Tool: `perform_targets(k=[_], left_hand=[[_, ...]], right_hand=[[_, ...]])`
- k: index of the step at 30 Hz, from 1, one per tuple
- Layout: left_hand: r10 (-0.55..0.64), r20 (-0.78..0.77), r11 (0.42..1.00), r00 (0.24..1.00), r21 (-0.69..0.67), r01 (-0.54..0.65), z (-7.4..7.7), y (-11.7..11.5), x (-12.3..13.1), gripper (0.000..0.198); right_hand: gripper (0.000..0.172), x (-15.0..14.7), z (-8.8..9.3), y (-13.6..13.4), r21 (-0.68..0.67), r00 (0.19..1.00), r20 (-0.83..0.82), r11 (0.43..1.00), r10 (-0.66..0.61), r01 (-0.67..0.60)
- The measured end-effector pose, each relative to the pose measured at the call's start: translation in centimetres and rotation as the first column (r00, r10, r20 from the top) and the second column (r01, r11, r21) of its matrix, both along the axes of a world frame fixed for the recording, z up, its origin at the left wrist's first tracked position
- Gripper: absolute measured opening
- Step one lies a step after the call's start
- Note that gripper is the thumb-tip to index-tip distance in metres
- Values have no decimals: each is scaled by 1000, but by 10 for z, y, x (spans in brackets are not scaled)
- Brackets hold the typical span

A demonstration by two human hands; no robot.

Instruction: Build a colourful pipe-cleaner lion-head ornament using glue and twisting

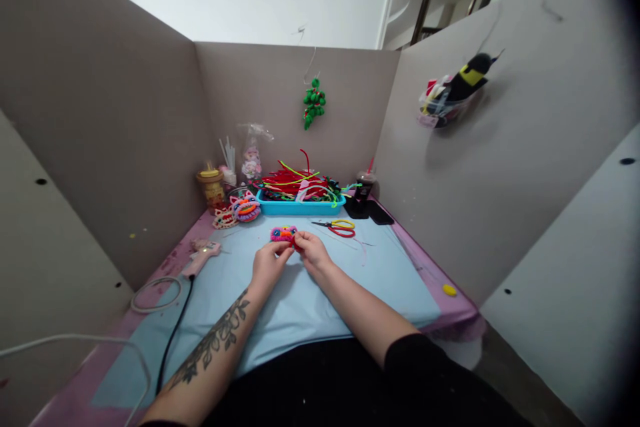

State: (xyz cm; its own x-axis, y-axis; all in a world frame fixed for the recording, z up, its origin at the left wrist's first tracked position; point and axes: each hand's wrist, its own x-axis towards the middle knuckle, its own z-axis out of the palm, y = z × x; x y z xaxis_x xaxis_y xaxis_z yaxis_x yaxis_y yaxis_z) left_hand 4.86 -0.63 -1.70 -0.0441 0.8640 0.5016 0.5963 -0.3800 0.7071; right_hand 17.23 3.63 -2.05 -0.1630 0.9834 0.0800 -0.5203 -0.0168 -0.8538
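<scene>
- Lying at far left: pale cable (156, 310), loosely coiled; beside it a pink glue gun (203, 259), on the cloth edge, no hand on it.
- Back left corner: lidded cup (211, 192). In front of it, a red-and-white fuzzy piece (225, 217) and a purple-and-orange fuzzy piece (246, 207), set side by side. Both look complete, or nearly so (judgement).
- Centre left: left hand (269, 263), thumb and fingers pinched together on a small red bit (294, 244).
- Centre: pink fuzzy piece (281, 234), just beyond the fingertips, in front of the tray. Blue eye-like spots and orange parts already on it. Cannot tell whether the red bit is joined to it.
- Behind: blue tray (300, 209), heaped with coloured fuzzy stems (295, 181), mostly red; plenty of stock left.
- Centre right: right hand (313, 253), also pinching at the red bit, its fingertips against the near right edge of the pink piece. Neither hand has let go.
- Progress estimate: the pink piece's main body and face-like details seem done; the red bit is the part in work, not finished. How many parts remain cannot be told.
- Right: scissors (341, 229), set down on the blue cloth (395, 280), untouched.
</scene>
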Motion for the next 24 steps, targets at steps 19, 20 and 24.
perform_targets(k=[19, 20, 24], left_hand=[[78, 229, 997, 970, -43, -70, 11, -4, 1, 22], [83, 217, 996, 973, -41, -76, 10, -4, 1, 21], [94, 175, 995, 980, -39, -88, 7, -2, 3, 21]], right_hand=[[24, -36, 2, -2, -65, 974, -208, 995, -89, 78], [23, -37, 1, -2, -82, 970, -225, 994, -93, 76], [20, -37, -1, -1, -147, 957, -275, 988, -87, 48]])
